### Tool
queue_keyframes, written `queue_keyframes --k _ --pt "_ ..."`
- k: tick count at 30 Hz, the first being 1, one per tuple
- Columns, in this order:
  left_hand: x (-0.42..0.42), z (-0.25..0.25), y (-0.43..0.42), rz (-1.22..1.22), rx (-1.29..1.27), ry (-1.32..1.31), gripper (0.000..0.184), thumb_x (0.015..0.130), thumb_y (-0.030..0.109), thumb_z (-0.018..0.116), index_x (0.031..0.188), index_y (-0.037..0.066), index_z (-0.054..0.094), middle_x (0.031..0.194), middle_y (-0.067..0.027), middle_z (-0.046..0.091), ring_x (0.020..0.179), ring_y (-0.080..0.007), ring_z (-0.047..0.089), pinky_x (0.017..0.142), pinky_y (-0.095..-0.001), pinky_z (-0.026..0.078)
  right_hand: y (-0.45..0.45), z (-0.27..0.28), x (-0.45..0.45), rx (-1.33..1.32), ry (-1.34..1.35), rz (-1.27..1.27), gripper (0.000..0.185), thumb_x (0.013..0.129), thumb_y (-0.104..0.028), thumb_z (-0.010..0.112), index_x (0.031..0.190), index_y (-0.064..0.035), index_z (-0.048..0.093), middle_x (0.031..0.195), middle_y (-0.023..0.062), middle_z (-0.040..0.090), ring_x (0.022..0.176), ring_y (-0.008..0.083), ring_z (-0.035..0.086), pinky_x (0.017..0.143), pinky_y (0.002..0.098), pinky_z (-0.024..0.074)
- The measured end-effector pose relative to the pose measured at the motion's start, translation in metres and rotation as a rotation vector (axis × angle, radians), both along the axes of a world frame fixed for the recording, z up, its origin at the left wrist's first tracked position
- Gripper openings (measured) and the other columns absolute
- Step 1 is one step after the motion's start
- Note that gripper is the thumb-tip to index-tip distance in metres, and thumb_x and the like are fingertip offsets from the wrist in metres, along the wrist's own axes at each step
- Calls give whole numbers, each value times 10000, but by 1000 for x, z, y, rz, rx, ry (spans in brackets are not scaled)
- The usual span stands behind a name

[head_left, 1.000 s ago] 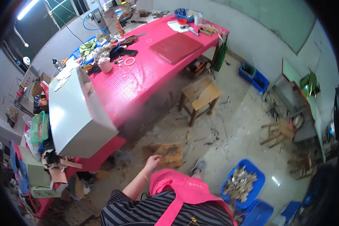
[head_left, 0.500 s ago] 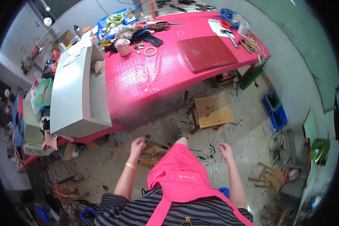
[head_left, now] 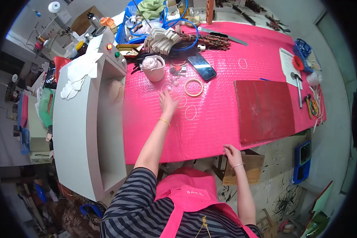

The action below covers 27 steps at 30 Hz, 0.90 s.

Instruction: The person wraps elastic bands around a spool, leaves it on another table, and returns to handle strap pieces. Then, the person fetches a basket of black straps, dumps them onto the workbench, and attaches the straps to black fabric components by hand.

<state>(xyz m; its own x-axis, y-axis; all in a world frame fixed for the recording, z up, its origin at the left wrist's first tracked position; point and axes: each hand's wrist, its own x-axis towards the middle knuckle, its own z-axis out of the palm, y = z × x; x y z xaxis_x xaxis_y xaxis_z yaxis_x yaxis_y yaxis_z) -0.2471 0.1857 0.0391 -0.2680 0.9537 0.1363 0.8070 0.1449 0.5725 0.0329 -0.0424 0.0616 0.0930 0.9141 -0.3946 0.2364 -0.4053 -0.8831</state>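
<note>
Reaching over the pink tabletop (head_left: 218,135), the left hand (head_left: 168,104) has its fingers loosely spread, near the pale rings (head_left: 190,112); contact is unclear. The right hand (head_left: 233,154), fingers slightly parted and curled, is at the near edge. The red board (head_left: 264,112) lies right, the white cabinet (head_left: 76,127) left; a stool (head_left: 244,170) stands on the floor.

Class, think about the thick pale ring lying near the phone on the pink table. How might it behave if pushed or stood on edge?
The thick ring looks evenly round, so it is probably stiff. Its open centre suggests lightness. Lying flat, it would likely slide when pushed; on its round edge, it could roll.
</note>
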Motion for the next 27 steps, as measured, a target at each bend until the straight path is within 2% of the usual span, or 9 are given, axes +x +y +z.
queue_keyframes --k 3,5,8,12,15,17,19,23,27 --pt "-17 -20 9 -135 -70 76 325 662 169 693 905 55 511 957 -104 465 946 -301 431 781 -411 373 53 18 -35 -16 -56 150 188 817 -78 514 980 -6 575 822 128 618 766 201 623 665 300 483" --pt "-23 -25 7 -239 -78 114 270 663 173 688 848 64 524 905 -95 465 883 -286 428 748 -394 363 91 -2 -60 302 -233 317 183 801 -84 514 959 -10 571 857 149 605 788 284 603 693 357 483" --pt "-22 -16 9 -336 -149 97 197 689 135 658 821 59 533 883 -93 467 881 -288 427 755 -387 359 157 -9 -103 310 -389 341 207 784 -89 514 978 -21 539 920 157 555 834 328 560 715 403 464" --pt "-16 -7 8 -445 162 114 126 697 96 617 765 44 524 849 -97 501 872 -291 441 749 -398 345 203 -40 -139 239 -799 341 176 777 -109 535 926 -26 491 894 148 488 839 321 528 685 424 449" --pt "-17 3 3 -398 86 -76 106 746 58 596 806 33 512 796 -74 542 778 -242 511 715 -344 404 197 -54 -133 346 -849 432 126 770 -90 484 878 -26 473 853 152 470 785 319 521 649 428 448" --pt "-14 1 -2 -215 -163 -692 79 783 42 568 831 29 506 715 -45 534 668 -174 520 629 -284 426 194 -56 -118 310 -614 365 120 777 -87 513 860 -18 459 812 178 502 760 342 534 624 431 433" --pt "-14 -6 -8 -54 -303 -1157 58 832 33 532 872 20 491 670 -7 518 576 -66 516 508 -174 417 210 -36 -86 46 -408 223 120 792 -97 525 852 -22 453 720 190 522 702 354 548 607 428 429" --pt "-12 -1 -6 22 -217 -1124 175 808 26 556 962 13 473 693 -24 514 630 -82 533 533 -199 425 309 1 39 341 -581 -67 87 783 -38 520 867 -31 542 639 141 558 552 186 542 500 322 426" --pt "8 14 1 -101 -52 -156 251 731 75 599 952 11 498 918 -136 512 793 -289 518 691 -384 403 390 -41 116 325 -881 -47 201 776 -68 544 977 -62 541 767 168 559 721 331 573 621 405 456"
